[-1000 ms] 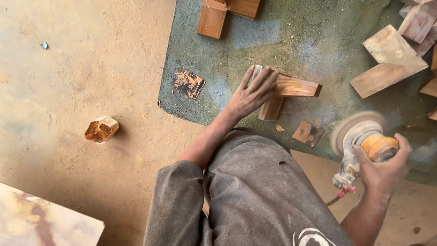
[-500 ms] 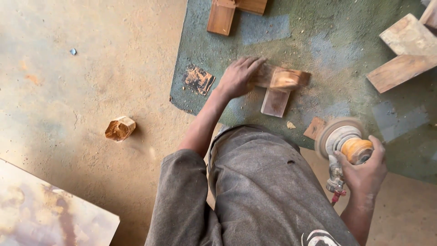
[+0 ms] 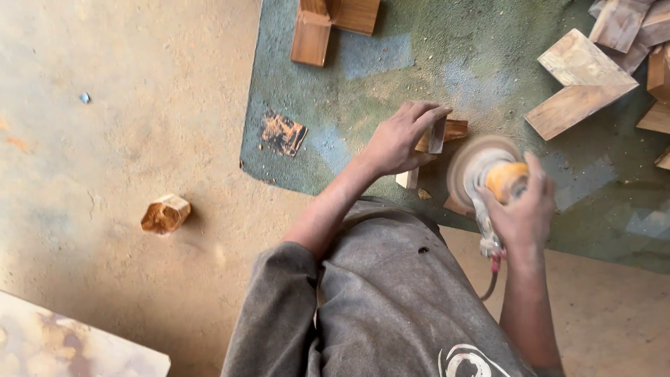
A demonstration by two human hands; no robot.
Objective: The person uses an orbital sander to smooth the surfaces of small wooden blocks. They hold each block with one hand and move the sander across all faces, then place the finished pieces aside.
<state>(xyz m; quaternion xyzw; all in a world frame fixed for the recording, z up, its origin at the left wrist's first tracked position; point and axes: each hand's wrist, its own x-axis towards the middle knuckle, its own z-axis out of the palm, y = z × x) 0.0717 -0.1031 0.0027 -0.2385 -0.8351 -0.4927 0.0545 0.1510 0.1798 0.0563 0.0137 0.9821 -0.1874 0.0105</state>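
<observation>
My left hand [image 3: 401, 139] grips a small wooden piece [image 3: 440, 132] made of joined blocks, holding it down on a green mat [image 3: 419, 63]. My right hand [image 3: 520, 209] holds an orange-bodied disc sander [image 3: 488, 174]. Its round sanding disc sits right beside the wooden piece, close to touching it. A cable runs from the tool down past my wrist.
More wooden blocks lie at the mat's top edge [image 3: 328, 24] and in a pile at the right [image 3: 593, 77]. A worn sandpaper scrap [image 3: 283, 132] lies on the mat's left side. A small wood chunk [image 3: 164, 213] rests on the dusty floor. A pale board [image 3: 63, 349] shows at lower left.
My right hand has brought the sander from the lower right up next to the wooden piece. My left hand has closed more firmly around the piece and tilted it up.
</observation>
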